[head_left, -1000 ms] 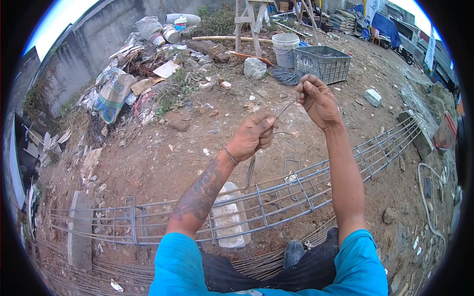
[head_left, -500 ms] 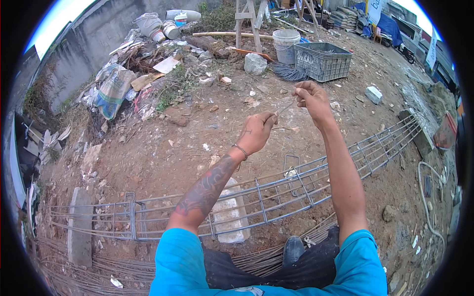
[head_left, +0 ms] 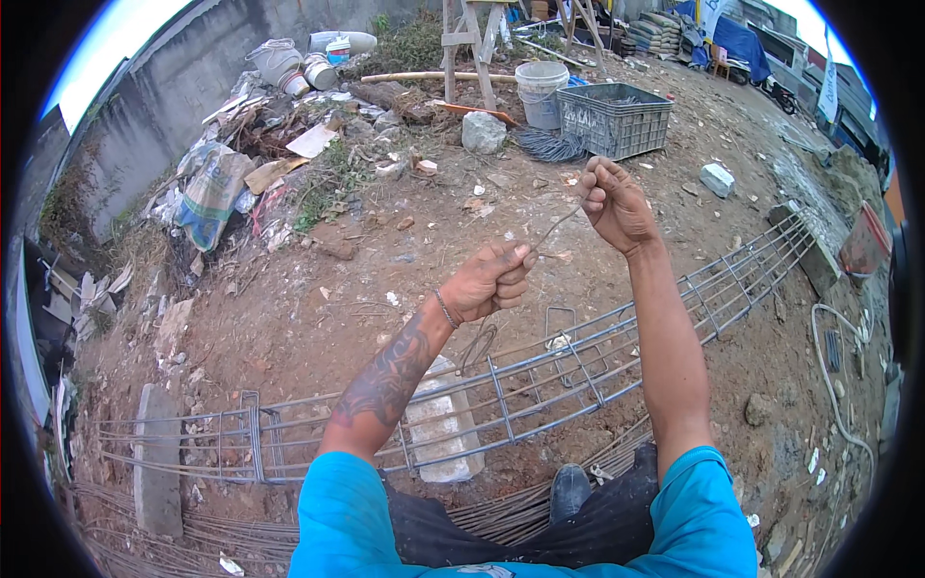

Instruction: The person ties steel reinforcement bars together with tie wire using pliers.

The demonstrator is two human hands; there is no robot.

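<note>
Above the ground in front of me, a thin piece of wire point(head_left: 557, 227) stretches slantwise between my hands. My left hand point(head_left: 489, 281) is closed, with the wire's lower end at its thumb and forefinger. Higher and to the right, my right hand point(head_left: 619, 207) pinches the upper end, fingers curled. A few thin bent wires point(head_left: 479, 347) show below my left wrist; I cannot tell whether that hand holds them. Under my forearms lies a long rebar cage point(head_left: 511, 405) of lengthwise bars and rectangular stirrups, touched by neither hand.
A pale block point(head_left: 443, 424) and a concrete slab point(head_left: 157, 472) lie under the cage. Loose rebar rods point(head_left: 501, 506) run by my boot point(head_left: 570, 493). Farther off stand a dark crate point(head_left: 617, 125), a white bucket point(head_left: 541, 93) and a coil of wire point(head_left: 551, 145). Rubble point(head_left: 279, 144) is heaped at left.
My hands have moved apart, the left one lower and to the left, so a longer stretch of wire shows between them. The view has shifted slightly.
</note>
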